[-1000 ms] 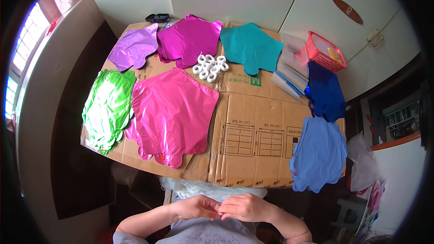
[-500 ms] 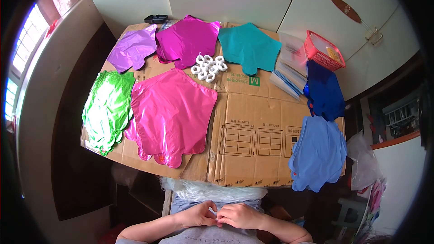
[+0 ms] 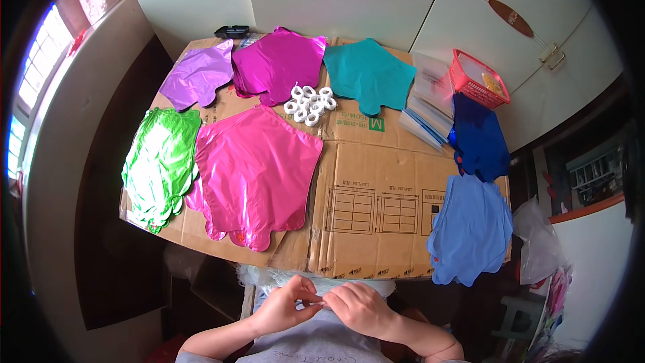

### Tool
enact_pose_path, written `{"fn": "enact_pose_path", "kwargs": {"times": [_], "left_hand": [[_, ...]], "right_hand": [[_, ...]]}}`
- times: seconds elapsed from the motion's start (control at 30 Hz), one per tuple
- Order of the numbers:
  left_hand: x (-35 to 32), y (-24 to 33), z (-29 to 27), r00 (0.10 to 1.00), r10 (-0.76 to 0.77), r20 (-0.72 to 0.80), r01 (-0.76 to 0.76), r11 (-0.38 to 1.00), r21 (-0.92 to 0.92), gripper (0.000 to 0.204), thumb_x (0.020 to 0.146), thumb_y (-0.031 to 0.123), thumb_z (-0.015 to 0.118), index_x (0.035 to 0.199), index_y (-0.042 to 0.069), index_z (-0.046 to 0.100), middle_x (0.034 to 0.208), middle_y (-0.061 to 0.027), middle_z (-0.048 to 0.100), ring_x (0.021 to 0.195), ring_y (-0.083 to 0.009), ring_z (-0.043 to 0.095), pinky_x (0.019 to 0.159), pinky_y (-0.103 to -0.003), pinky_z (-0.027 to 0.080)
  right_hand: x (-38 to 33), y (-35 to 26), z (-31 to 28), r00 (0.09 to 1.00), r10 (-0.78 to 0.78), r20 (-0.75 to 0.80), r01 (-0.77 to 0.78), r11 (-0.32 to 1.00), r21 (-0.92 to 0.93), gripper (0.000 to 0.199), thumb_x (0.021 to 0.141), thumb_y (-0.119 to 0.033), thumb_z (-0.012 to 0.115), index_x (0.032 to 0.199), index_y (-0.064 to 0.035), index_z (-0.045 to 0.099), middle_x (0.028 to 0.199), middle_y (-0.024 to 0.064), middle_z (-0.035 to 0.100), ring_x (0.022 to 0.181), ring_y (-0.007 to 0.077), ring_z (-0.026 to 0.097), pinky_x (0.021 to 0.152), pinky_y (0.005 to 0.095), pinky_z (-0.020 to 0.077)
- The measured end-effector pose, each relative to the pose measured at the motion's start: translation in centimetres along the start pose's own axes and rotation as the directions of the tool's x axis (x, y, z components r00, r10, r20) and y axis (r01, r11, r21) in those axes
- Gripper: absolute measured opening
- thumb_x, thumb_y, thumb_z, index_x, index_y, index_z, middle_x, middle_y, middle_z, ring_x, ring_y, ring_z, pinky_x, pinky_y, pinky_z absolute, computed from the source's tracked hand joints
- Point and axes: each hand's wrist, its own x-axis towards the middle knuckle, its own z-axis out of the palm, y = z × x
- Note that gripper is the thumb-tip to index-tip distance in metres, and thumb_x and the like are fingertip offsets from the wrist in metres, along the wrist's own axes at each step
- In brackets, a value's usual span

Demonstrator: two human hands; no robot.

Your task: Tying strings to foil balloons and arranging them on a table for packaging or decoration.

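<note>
My left hand (image 3: 290, 304) and my right hand (image 3: 361, 308) meet in front of my body, just off the near edge of the cardboard. Fingertips of both are pinched together at one spot; whatever lies between them is too small to make out. Nearest to them on the cardboard is a stack of flat pink foil balloons (image 3: 259, 171). Beyond it sits a cluster of small white ribbon rolls (image 3: 310, 105). More flat foil balloons lie around: green (image 3: 160, 161), lilac (image 3: 197, 75), magenta (image 3: 282, 62), teal (image 3: 369, 74), dark blue (image 3: 480, 136) and light blue (image 3: 470, 228).
Flattened cardboard (image 3: 356, 161) covers the table. At its far right stand a red plastic basket (image 3: 478, 81), clear plastic sleeves (image 3: 430, 84) and thin blue strips (image 3: 424, 128). A black tray (image 3: 232, 31) sits far left. Pale cabinet doors (image 3: 336, 0) rise behind; a clear bag (image 3: 537, 242) hangs right.
Both hands have risen a little, away from my body toward the table edge, still pinched together. The things on the cardboard lie as before.
</note>
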Motion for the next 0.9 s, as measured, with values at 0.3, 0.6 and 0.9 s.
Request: {"fn": "enact_pose_path", "kwargs": {"times": [0.3,0.6,0.9], "left_hand": [[0.9,-0.5,-2.4,0.743,0.290,-0.603,-0.629,0.608,-0.483,0.024,0.076,-0.008,0.061,0.088,0.004,0.044,0.089,-0.0127,0.059,0.087,-0.0173,0.057,0.080,-0.029,0.042],[-0.2,-1.6,-3.0,0.748,0.231,-0.622,-0.613,0.598,-0.516,0.017,0.076,-0.005,0.062,0.082,0.003,0.049,0.083,-0.0117,0.059,0.080,-0.0163,0.057,0.075,-0.028,0.042],[-0.7,-3.2,-3.4,0.772,0.176,-0.610,-0.577,0.597,-0.558,0.012,0.077,-0.006,0.058,0.083,0.002,0.050,0.084,-0.0113,0.060,0.082,-0.0153,0.057,0.076,-0.028,0.042]], "right_hand": [[5.9,6.1,-2.7,0.929,0.369,-0.034,-0.325,0.855,0.405,0.005,0.081,-0.007,0.063,0.081,-0.0029,0.060,0.077,0.0076,0.060,0.068,0.0187,0.060,0.057,0.0281,0.0463],[19.5,21.1,-1.3,0.739,0.665,-0.111,-0.632,0.741,0.228,0.019,0.075,-0.025,0.069,0.077,-0.0064,0.066,0.073,0.0111,0.065,0.068,0.0247,0.063,0.063,0.0355,0.0486],[23.4,21.7,-0.1,0.712,0.647,-0.273,-0.621,0.762,0.183,0.020,0.070,-0.020,0.071,0.066,-0.0063,0.057,0.065,0.0109,0.062,0.063,0.0259,0.062,0.059,0.0370,0.0484]]}}
